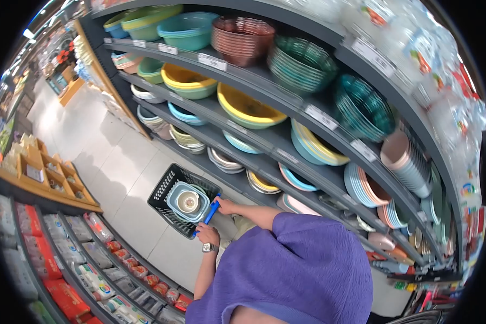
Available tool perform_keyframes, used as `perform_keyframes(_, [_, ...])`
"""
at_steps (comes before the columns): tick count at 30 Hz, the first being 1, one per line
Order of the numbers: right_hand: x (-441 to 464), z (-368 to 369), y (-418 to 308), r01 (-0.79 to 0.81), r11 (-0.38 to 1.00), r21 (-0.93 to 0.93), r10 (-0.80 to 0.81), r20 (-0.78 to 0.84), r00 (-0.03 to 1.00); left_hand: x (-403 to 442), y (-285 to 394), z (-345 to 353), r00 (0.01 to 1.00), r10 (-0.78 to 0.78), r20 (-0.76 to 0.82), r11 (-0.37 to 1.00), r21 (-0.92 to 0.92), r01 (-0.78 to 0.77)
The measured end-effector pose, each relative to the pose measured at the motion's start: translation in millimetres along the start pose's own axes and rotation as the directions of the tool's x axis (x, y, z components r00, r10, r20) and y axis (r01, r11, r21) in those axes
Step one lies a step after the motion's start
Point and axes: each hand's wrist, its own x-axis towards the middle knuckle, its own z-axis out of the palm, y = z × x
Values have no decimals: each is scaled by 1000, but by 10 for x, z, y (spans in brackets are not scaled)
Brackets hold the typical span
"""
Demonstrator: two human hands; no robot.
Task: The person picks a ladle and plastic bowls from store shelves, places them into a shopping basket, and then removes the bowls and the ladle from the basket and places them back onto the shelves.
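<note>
A black shopping cart basket [161, 186] with a blue handle [209, 217] is in front of me in the head view. Near the lower end of the handle, my left hand [207, 235], wearing a square watch [208, 248] on its wrist, is closed around it. The fingers of my right hand [226, 207] wrap around the handle's upper end. Inside the basket lies a light blue basin [174, 203], with a cream-coloured bowl [188, 202] nested in it. The bottom of the basket is hidden by these.
Tall shelves [286, 100] on the right hold stacks of coloured basins and baskets. On the left, low shelves [83, 237] carry packaged goods beside a wooden display box [51, 173]. A tiled aisle [116, 146] runs ahead between them.
</note>
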Motion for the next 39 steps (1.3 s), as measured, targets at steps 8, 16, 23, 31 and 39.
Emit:
perform_keyframes(8, [-616, -262, 142, -65, 998, -29, 67, 90, 994, -506, 221, 238, 978, 203, 46, 972, 108, -207])
perform_keyframes(16, [-1081, -281, 762, 60, 998, 15, -62, 119, 991, -1122, 700, 367, 993, 85, 80, 996, -6, -85])
perform_keyframes(23, [-1763, -507, 1088, 142, 987, 70, -152, 168, 974, -1857, 1128, 572, 1000, -14, -11, 995, -101, 13])
perform_keyframes(31, [-2479, -669, 1448, 98, 992, 83, -111, 178, 978, -2565, 1470, 727, 998, 62, -24, 972, -226, -65])
perform_keyframes(39, [-3139, -734, 1756, 36, 999, -21, -30, 211, 977, -3072, 1604, 1026, 990, 125, 60, 976, -186, -112])
